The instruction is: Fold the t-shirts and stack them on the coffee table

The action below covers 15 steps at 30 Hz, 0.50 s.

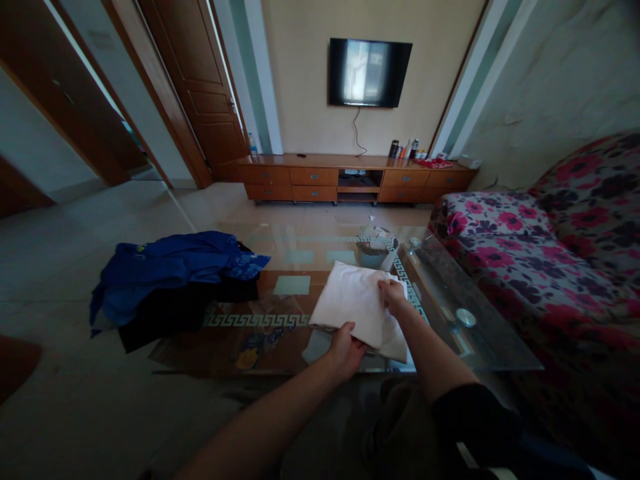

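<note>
A white folded cloth garment lies on the glass coffee table in front of me. My left hand grips its near edge, thumb on top and the fingers hidden underneath. At the right side, my right hand pinches the fabric near a fold. A looser layer of the white cloth spreads out below and to the right of the folded part. What kind of garment it is I cannot tell.
Blue and black clothes are heaped on the table's left end. A small basket stands beyond the cloth. To the right is a flowered sofa. A low TV cabinet lines the far wall below a television.
</note>
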Each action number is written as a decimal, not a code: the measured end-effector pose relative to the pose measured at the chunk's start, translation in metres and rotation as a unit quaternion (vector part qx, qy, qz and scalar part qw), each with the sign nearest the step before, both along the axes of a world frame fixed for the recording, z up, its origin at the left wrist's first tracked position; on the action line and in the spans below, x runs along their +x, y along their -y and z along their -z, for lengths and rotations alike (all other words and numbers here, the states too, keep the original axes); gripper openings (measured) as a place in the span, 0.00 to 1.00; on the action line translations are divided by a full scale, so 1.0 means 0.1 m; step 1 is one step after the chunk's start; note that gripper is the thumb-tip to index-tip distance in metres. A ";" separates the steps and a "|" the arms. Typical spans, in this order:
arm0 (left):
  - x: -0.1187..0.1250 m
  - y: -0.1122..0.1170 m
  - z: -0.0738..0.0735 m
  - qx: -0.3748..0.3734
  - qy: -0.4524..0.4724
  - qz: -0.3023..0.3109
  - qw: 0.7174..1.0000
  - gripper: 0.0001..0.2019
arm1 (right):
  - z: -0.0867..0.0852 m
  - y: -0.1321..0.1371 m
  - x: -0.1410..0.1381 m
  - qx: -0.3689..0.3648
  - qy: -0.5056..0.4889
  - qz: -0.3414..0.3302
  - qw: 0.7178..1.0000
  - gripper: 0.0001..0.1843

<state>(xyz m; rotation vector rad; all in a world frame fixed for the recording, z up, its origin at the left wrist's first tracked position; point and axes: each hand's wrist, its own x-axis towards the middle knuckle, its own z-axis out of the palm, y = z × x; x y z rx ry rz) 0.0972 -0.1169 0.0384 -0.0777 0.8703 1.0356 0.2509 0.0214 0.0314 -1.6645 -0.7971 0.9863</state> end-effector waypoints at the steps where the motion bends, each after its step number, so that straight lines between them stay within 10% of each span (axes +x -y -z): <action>1: 0.03 0.01 -0.02 0.005 0.010 -0.003 1.000 0.18 | 0.01 -0.01 0.02 0.007 0.011 -0.005 1.000 0.08; 6: 0.17 0.07 -0.15 0.037 0.055 0.037 0.997 0.17 | -0.04 -0.12 0.24 0.036 0.076 -0.002 0.996 0.17; 15: 0.38 0.15 0.11 0.021 -0.025 0.157 0.987 0.14 | 0.15 0.00 0.61 -0.021 0.199 -0.007 0.980 0.11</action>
